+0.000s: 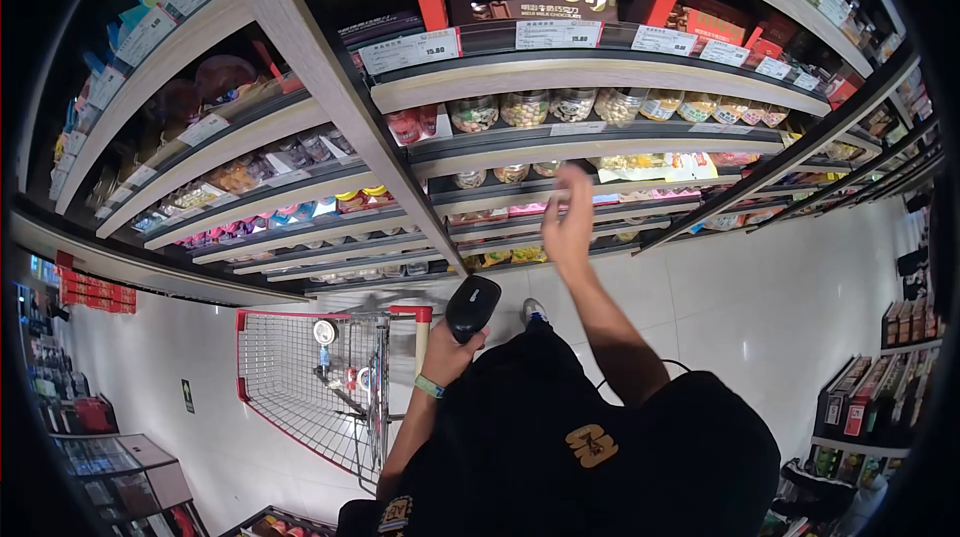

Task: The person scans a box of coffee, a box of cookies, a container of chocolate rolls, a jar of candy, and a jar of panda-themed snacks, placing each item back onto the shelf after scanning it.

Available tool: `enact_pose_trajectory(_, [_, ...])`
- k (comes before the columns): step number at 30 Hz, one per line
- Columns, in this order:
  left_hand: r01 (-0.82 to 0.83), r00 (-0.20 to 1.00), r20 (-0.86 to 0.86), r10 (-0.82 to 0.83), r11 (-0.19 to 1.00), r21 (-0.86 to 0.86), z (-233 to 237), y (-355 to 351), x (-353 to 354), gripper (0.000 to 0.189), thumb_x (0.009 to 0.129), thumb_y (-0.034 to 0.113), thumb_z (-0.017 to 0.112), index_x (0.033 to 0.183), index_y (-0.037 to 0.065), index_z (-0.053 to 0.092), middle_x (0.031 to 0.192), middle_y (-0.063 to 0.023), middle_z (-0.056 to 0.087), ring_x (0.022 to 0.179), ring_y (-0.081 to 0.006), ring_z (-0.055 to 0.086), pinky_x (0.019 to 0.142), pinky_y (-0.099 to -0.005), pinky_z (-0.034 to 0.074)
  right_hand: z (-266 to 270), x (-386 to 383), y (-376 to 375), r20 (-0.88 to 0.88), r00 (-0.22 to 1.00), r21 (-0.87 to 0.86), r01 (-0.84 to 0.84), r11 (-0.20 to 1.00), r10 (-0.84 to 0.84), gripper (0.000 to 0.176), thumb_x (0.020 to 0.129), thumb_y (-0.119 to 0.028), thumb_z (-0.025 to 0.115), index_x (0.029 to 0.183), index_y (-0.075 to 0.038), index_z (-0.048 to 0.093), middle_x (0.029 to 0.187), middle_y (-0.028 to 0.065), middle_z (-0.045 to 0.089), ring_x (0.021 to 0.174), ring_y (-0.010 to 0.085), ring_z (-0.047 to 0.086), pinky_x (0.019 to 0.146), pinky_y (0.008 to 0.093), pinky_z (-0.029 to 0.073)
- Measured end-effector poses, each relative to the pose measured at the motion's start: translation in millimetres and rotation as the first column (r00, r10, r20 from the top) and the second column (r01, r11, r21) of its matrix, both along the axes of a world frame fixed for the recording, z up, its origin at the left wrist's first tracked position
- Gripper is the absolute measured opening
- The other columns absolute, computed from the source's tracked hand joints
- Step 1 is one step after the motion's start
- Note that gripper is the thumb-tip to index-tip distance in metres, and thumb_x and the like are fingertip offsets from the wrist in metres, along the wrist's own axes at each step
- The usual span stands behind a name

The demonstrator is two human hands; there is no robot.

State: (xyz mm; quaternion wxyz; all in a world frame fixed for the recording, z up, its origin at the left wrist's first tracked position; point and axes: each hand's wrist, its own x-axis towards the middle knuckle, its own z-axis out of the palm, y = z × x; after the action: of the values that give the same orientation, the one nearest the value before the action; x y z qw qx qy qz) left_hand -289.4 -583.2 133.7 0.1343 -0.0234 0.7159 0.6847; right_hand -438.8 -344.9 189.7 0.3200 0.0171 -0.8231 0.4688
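Note:
My left hand (448,357), with a green band at its wrist, is wrapped round the handle of a black barcode scanner (473,307). The scanner's head points up, close to the cart's red and pale handle. My right hand (570,222) is raised in front of the shelves, its fingers loosely bent and apart, a little blurred, with nothing visible in them. Behind and above it are jars of sweets (573,107) on one shelf, with more jars (512,174) on the shelf below, partly hidden by my fingers.
A shopping cart (290,322) with a red rim stands at left, with a few small items inside. Chocolate boxes (540,10) and price labels (410,52) line the upper shelf. Tiled floor (640,302) lies below; more goods racks (850,397) stand at right.

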Motion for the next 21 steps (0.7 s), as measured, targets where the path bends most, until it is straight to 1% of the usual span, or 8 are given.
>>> enact_pose_trajectory(1, [-0.007, 1.000, 0.006, 0.007, 1.000, 0.003, 1.5, 0.0, 1.4, 0.021, 0.089, 0.013, 0.078, 0.101, -0.003, 0.071, 0.082, -0.0079, 0.073, 0.067, -0.0125, 0.067, 0.063, -0.0304, 0.054, -27.4, 24.7, -15.9, 0.079, 0.996, 0.013, -0.029, 0.999, 0.028, 0.049, 0.079, 0.016, 0.051, 0.125, -0.001, 0.056, 0.124, 0.0201, 0.057, 0.110, 0.0373, 0.060, 0.090, 0.0408, 0.051])
enact_pose_trajectory(3, [-0.052, 0.998, 0.050, 0.049, 0.997, 0.054, 6.5, -1.1, 1.1, 0.018, 0.090, 0.008, 0.075, 0.103, -0.004, 0.069, 0.085, -0.0078, 0.073, 0.069, -0.0123, 0.070, 0.061, -0.0286, 0.056, -70.7, 77.9, -48.7, 0.330, 0.918, -0.201, -0.161, 0.966, 0.222, 0.049, 0.078, 0.017, 0.052, 0.122, -0.004, 0.058, 0.120, 0.0175, 0.058, 0.106, 0.0315, 0.064, 0.082, 0.0376, 0.054])
enact_pose_trajectory(5, [-0.073, 0.996, 0.060, 0.068, 0.994, 0.085, 12.4, -3.5, 1.3, 0.017, 0.091, 0.006, 0.073, 0.105, -0.004, 0.069, 0.085, -0.0074, 0.073, 0.070, -0.0124, 0.071, 0.060, -0.0275, 0.058, -92.8, 111.8, -59.5, 0.387, 0.823, -0.254, -0.338, 0.906, 0.415, 0.046, 0.079, 0.016, 0.053, 0.119, -0.005, 0.061, 0.115, 0.0159, 0.060, 0.098, 0.0276, 0.068, 0.073, 0.0359, 0.055])
enact_pose_trajectory(7, [-0.106, 0.990, 0.101, 0.099, 0.992, 0.071, 18.8, -3.6, 1.1, 0.019, 0.092, 0.001, 0.069, 0.110, -0.005, 0.067, 0.088, -0.0079, 0.073, 0.074, -0.0139, 0.073, 0.060, -0.0258, 0.060, -90.1, 107.8, -54.6, 0.391, 0.820, -0.243, -0.347, 0.906, 0.419, 0.044, 0.079, 0.016, 0.054, 0.117, -0.005, 0.061, 0.113, 0.0154, 0.062, 0.095, 0.0275, 0.069, 0.071, 0.0355, 0.056])
enact_pose_trajectory(8, [-0.043, 0.988, 0.147, 0.037, 0.998, 0.037, 8.3, -10.7, 1.7, 0.030, 0.093, 0.001, 0.066, 0.123, -0.005, 0.066, 0.111, -0.0101, 0.072, 0.089, -0.0189, 0.075, 0.066, -0.0307, 0.065, -86.9, 101.7, -50.1, 0.387, 0.818, -0.226, -0.363, 0.904, 0.425, 0.042, 0.080, 0.015, 0.055, 0.115, -0.005, 0.062, 0.111, 0.0149, 0.063, 0.093, 0.0274, 0.069, 0.070, 0.0351, 0.056])
enact_pose_trajectory(13, [-0.131, 0.977, 0.179, 0.114, 0.987, 0.090, 11.8, -14.5, 6.5, 0.031, 0.092, 0.004, 0.069, 0.120, -0.006, 0.065, 0.113, -0.0138, 0.072, 0.091, -0.0223, 0.075, 0.062, -0.0334, 0.066, -77.6, 61.5, -40.5, 0.414, 0.804, -0.177, -0.390, 0.904, 0.428, 0.038, 0.084, 0.016, 0.056, 0.116, -0.004, 0.064, 0.110, 0.0130, 0.066, 0.093, 0.0227, 0.071, 0.073, 0.0319, 0.057])
enact_pose_trajectory(18, [-0.392, 0.898, 0.278, 0.342, 0.908, 0.150, 30.2, -41.9, 15.7, 0.025, 0.091, 0.006, 0.071, 0.113, -0.006, 0.065, 0.100, -0.0122, 0.071, 0.084, -0.0234, 0.076, 0.055, -0.0334, 0.065, -75.1, 62.2, -69.5, 0.406, 0.751, -0.213, -0.476, 0.853, 0.520, 0.037, 0.085, 0.015, 0.057, 0.116, -0.004, 0.064, 0.110, 0.0135, 0.067, 0.094, 0.0235, 0.071, 0.073, 0.0331, 0.058])
enact_pose_trajectory(21, [-0.510, 0.828, 0.228, 0.512, 0.857, -0.070, 27.7, -82.2, 32.2, 0.027, 0.091, 0.011, 0.073, 0.111, -0.006, 0.065, 0.090, -0.0106, 0.072, 0.071, -0.0226, 0.075, 0.046, -0.0317, 0.058, -75.4, 85.3, -98.8, 0.418, 0.661, -0.239, -0.582, 0.778, 0.623, 0.032, 0.086, 0.011, 0.058, 0.113, -0.005, 0.063, 0.109, 0.0155, 0.067, 0.093, 0.0286, 0.071, 0.076, 0.0374, 0.057])
